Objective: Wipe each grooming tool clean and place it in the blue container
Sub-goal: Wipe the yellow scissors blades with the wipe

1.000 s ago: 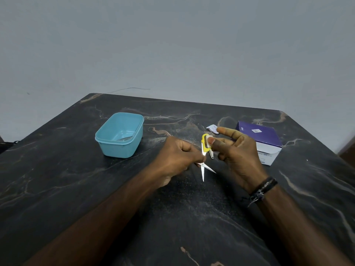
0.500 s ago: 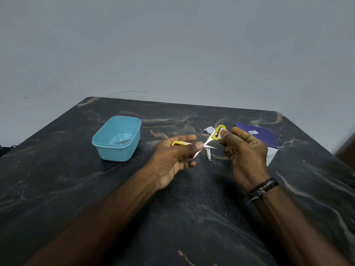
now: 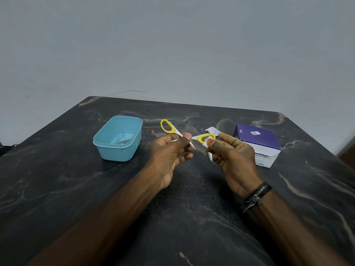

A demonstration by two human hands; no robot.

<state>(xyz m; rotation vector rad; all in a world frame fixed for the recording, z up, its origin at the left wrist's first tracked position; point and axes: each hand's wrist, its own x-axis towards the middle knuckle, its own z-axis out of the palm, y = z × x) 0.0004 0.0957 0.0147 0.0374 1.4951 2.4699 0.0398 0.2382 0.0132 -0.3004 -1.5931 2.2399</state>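
Observation:
Small scissors [image 3: 167, 126] with yellow handles are spread open above the table's middle. My left hand [image 3: 171, 150] pinches them near the pivot, with one handle loop sticking up to the left. My right hand [image 3: 230, 152] pinches a small white wipe [image 3: 206, 143] against the other yellow handle loop. The blue container [image 3: 107, 148] stands to the left of my hands and has a metal tool lying inside. A metal nail clipper [image 3: 210, 156] lies on the table, partly hidden behind my right hand.
A purple and white box [image 3: 257, 139] sits at the right, just beyond my right hand. A torn white wrapper [image 3: 212, 130] lies behind the scissors. The dark marble table [image 3: 57, 185] ends at a grey wall.
The scissors have turned and opened wider, one yellow loop swinging up to the left. My right hand's wipe has moved along onto the other handle loop.

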